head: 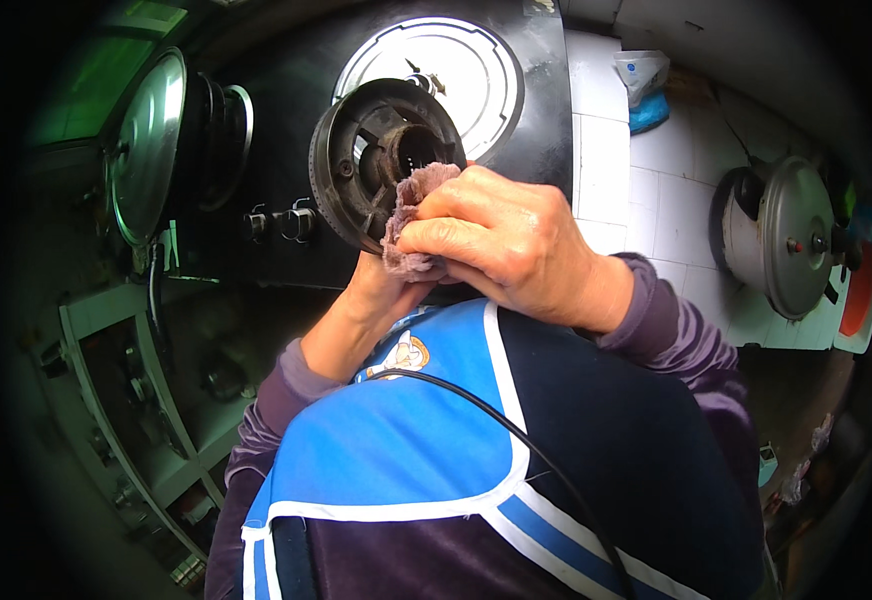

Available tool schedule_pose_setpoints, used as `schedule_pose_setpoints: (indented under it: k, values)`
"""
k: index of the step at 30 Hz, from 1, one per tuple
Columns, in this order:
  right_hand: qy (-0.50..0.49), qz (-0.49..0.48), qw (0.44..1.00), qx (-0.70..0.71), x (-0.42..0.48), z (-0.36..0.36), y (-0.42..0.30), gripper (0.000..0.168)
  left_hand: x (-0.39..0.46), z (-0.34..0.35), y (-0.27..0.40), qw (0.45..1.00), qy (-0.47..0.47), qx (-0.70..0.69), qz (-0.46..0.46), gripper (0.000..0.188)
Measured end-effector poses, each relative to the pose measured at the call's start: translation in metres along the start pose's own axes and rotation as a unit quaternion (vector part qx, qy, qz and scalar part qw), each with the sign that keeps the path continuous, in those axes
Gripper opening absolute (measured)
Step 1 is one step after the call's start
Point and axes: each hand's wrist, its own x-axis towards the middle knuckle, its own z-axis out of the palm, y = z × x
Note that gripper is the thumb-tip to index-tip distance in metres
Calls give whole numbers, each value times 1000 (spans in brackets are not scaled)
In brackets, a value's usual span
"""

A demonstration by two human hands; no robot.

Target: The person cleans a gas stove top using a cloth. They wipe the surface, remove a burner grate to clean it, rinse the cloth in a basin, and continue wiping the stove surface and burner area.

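A dark, round metal gas burner head (345,166) is held up in front of the hob, its stained, hollow underside facing me. My left hand (391,281) grips it from below and behind; most of those fingers are hidden by the burner head and the cloth. Bunched in my right hand (507,229) is a greyish-pink cloth (415,206), pressed to the lower right rim of the burner head. Behind it lies the hob's round, shiny metal drip plate (473,97), with the burner fitting (424,81) at its middle.
The black hob (286,142) carries two control knobs (297,223) and a lidded pan (152,150) at left. On the white-tiled counter (601,150) at right are a plastic bag (642,75) and a pressure cooker (796,236). An open shelf unit (165,480) stands lower left.
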Motion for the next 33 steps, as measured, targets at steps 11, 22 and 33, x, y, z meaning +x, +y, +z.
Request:
schedule_pose_setpoints:
  k: [11, 22, 33]
  values:
    - [-90, -35, 988, -120, -21, -31, 20, 16, 6, 5, 6, 977, -92, -107, -160, 43]
    - [61, 340, 938, 15, -39, -80, 66, 23, 9, 12, 13, 943, -140, -210, -217, 71]
    - [110, 351, 854, 367, -18, -63, 14, 28, 7, 8, 14, 944, -184, -187, -202, 64]
